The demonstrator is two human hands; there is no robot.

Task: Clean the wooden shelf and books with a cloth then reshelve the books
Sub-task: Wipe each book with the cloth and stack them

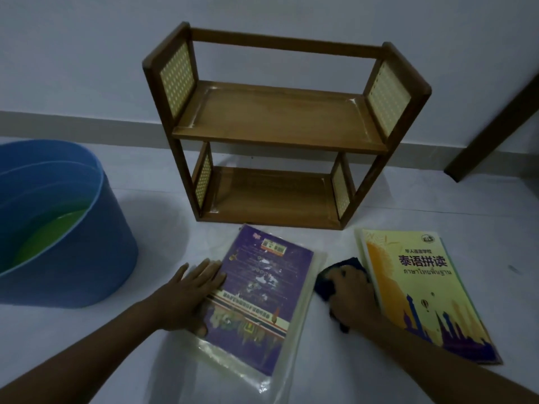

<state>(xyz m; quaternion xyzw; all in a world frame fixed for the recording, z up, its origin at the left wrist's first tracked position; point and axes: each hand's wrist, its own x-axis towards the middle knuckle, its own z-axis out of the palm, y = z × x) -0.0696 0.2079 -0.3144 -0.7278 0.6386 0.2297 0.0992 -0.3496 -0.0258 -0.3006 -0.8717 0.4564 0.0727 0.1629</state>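
Observation:
A two-tier wooden shelf (280, 123) stands against the wall with both boards bare. On the floor in front lie a purple book (262, 290) on a plastic sleeve and, to its right, a yellow book (420, 290) on top of others. My left hand (189, 293) lies flat on the purple book's left edge, fingers straight, thumb under the corner. My right hand (350, 293) grips a dark blue cloth (326, 284) on the floor between the two books.
A blue tub (67, 228) with greenish water sits on the floor at the left. A dark wooden leg or frame (495, 126) slants at the right. Pale floor runs around the books, and a skirting board lines the wall.

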